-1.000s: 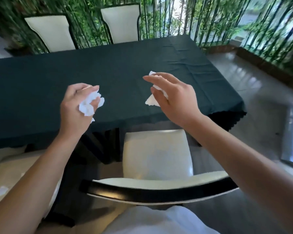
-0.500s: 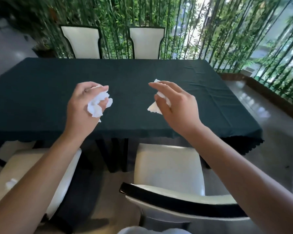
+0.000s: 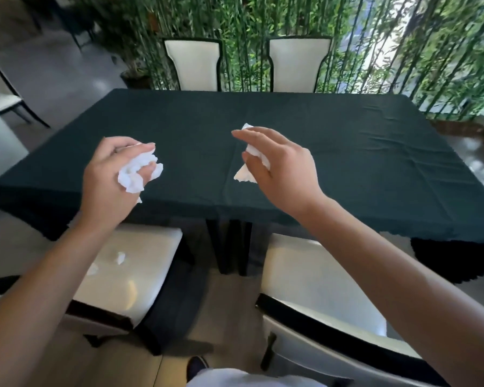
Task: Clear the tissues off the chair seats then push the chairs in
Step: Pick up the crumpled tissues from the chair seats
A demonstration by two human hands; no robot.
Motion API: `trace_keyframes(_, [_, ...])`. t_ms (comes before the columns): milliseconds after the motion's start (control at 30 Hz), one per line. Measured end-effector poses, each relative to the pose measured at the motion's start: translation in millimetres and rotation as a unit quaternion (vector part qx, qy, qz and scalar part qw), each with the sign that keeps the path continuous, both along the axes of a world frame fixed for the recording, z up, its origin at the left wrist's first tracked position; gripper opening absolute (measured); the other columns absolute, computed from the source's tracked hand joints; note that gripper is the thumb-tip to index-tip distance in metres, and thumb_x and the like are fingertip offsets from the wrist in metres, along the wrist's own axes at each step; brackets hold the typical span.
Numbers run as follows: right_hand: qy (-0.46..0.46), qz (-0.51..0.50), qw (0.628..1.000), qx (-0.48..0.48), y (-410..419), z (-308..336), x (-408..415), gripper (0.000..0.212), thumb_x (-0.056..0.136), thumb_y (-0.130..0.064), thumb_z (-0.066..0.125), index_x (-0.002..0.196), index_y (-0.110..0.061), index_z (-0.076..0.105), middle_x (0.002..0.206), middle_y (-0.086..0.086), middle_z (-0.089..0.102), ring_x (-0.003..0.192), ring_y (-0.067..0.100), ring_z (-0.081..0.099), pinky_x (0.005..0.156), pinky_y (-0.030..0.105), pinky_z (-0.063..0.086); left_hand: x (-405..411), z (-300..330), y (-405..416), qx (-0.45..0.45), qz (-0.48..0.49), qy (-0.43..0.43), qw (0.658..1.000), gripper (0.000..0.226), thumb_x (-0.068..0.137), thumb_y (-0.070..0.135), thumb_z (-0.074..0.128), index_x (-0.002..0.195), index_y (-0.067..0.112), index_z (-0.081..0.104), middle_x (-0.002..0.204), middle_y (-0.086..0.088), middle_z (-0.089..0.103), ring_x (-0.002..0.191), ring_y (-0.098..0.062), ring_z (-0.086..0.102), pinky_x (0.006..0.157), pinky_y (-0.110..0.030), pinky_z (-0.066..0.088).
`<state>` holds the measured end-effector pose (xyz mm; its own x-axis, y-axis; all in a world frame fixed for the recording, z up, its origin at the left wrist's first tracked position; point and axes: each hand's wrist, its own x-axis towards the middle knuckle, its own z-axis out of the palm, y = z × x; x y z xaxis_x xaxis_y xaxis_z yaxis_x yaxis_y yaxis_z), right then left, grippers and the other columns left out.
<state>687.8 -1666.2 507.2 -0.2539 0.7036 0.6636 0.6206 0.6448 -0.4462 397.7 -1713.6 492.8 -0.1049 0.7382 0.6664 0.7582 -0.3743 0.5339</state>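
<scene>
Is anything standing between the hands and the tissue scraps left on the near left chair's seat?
The left forearm crosses part of the cream seat of the near left chair, but the small white tissue scraps lie uncovered. Both hands are full: the left hand grips a crumpled white tissue wad, the right hand another.

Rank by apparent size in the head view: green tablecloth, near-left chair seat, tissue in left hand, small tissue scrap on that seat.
1. green tablecloth
2. near-left chair seat, though partly hidden by the left forearm
3. tissue in the left hand
4. tissue scrap on that seat

The held wad sits nearer the camera, so its margin over the scrap may be overstated.
</scene>
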Motion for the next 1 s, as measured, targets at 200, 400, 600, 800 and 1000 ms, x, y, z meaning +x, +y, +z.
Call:
trace_keyframes(200, [-0.007,0.048,0.998,-0.034,27.8,-17.4,-116.0,0.035,0.101,-0.025,0.057,0.132,-0.034,0.068,0.137,-0.012,0.065,0.106,0.019,0.071,0.078,0.041,0.060,-100.9,-28.3,-0.6,-0.044,0.049,-0.057,0.996,0.025,0.097,0.017,0.071,0.122,0.018,0.074,0.126,0.001,0.056,0.109,0.001,0.057,0.069,-0.032,0.060])
trace_keyframes(400, [-0.007,0.087,0.994,-0.062,55.3,-29.1,-230.2,0.034,0.103,-0.023,0.055,0.133,-0.032,0.068,0.138,-0.010,0.065,0.113,0.016,0.068,0.082,0.041,0.060,-192.4,-45.9,2.2,-0.078,0.105,-0.113,0.985,0.025,0.097,0.019,0.072,0.121,0.025,0.074,0.127,0.002,0.051,0.109,-0.008,0.059,0.046,-0.038,0.058])
trace_keyframes(600, [-0.049,0.136,0.986,-0.082,80.4,-44.3,-304.5,0.037,0.105,-0.025,0.051,0.139,-0.031,0.064,0.143,-0.009,0.062,0.118,0.014,0.066,0.083,0.041,0.059,-257.2,-51.8,-0.5,-0.080,0.160,-0.122,0.976,0.025,0.096,0.020,0.072,0.121,0.027,0.072,0.126,0.001,0.050,0.108,-0.011,0.059,0.043,-0.027,0.056])
trace_keyframes(800, [-0.062,0.222,0.968,-0.098,110.4,-60.0,-365.0,0.036,0.105,-0.026,0.051,0.139,-0.027,0.063,0.135,-0.008,0.067,0.110,0.013,0.068,0.082,0.039,0.059,-287.3,-66.8,-4.2,-0.084,0.224,-0.111,0.965,0.025,0.099,0.023,0.071,0.124,0.021,0.072,0.121,0.011,0.052,0.109,0.000,0.056,0.068,-0.051,0.061])
trace_keyframes(1000, [-0.085,0.330,0.933,-0.116,145.7,-84.0,-409.9,0.037,0.105,-0.024,0.051,0.140,-0.027,0.063,0.135,-0.008,0.067,0.109,0.013,0.068,0.079,0.036,0.059,-277.8,-77.9,11.4,-0.086,0.315,-0.144,0.934,0.025,0.099,0.025,0.070,0.123,0.025,0.072,0.115,0.016,0.049,0.106,0.006,0.055,0.053,-0.038,0.060])
